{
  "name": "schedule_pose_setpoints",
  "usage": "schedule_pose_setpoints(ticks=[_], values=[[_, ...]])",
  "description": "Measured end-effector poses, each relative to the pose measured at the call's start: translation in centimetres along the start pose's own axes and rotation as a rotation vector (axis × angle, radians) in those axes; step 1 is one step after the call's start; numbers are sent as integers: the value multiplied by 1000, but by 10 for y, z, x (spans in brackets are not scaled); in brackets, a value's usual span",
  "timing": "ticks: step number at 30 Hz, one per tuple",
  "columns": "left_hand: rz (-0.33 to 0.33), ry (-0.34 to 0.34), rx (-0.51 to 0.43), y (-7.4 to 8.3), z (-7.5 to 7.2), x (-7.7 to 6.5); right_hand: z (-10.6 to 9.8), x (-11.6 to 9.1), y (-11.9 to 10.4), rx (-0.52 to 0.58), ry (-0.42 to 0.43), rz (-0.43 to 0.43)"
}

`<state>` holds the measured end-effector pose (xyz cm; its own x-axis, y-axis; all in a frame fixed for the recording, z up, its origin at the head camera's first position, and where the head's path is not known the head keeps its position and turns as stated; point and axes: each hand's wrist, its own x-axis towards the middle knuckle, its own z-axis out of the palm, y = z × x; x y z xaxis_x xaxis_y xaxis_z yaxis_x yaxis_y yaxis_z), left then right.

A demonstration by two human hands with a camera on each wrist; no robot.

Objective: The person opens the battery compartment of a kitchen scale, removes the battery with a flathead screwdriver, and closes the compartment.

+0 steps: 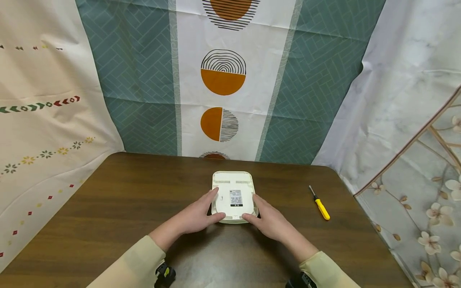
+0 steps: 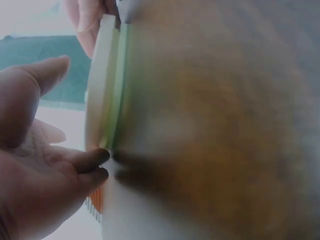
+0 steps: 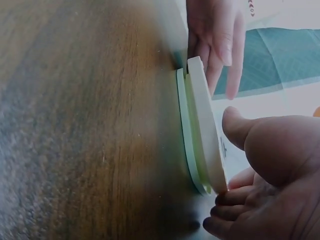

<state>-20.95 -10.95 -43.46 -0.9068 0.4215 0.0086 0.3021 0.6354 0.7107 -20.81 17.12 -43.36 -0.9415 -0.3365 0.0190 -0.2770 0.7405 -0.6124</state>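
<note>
A white, rounded flat device [image 1: 223, 202] lies on the table with a printed label facing up. Seen edge-on in the wrist views, it has a white upper layer [image 3: 205, 125] and a pale green lower layer [image 3: 186, 135]. My left hand [image 1: 199, 216] is at its left side, thumb by the near left corner. On the opposite side is my right hand [image 1: 270, 220], its thumb near the other front corner. In the left wrist view, the fingertips [image 2: 100, 160] touch the device's edge while the thumb stands off it. The right fingers rest similarly at the edge.
A yellow-handled screwdriver [image 1: 321, 208] lies on the brown wooden table [image 1: 144, 184], to the right of the device. Patterned curtains [image 1: 306, 80] hang behind the table and on both sides.
</note>
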Motion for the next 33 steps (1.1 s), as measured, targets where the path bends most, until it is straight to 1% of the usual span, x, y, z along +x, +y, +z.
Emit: schedule_pose_setpoints(ticks=[3, 7, 13, 16, 20, 24, 30, 33], values=[[-13, 17, 37, 4, -5, 4, -1, 0, -1, -42, -6, 6], [-51, 40, 80, 7, -14, 11, -2, -4, -2, -114, 11, 2], [-72, 40, 135, 8, -25, 31, -3, -16, -7, -216, 34, -59], [-79, 29, 152, 7, -28, 41, -3, -20, -10, -252, 34, -62], [-78, 19, 172, 3, -30, 55, -3, -24, -13, -258, 36, -54], [-71, 19, 201, -1, -31, 68, -1, -27, -15, -252, 21, -58], [-90, 11, 222, -9, -30, 83, 2, -29, -16, -257, 20, -67], [-91, 1, 227, -10, -29, 90, 3, -28, -15, -264, 20, -62]])
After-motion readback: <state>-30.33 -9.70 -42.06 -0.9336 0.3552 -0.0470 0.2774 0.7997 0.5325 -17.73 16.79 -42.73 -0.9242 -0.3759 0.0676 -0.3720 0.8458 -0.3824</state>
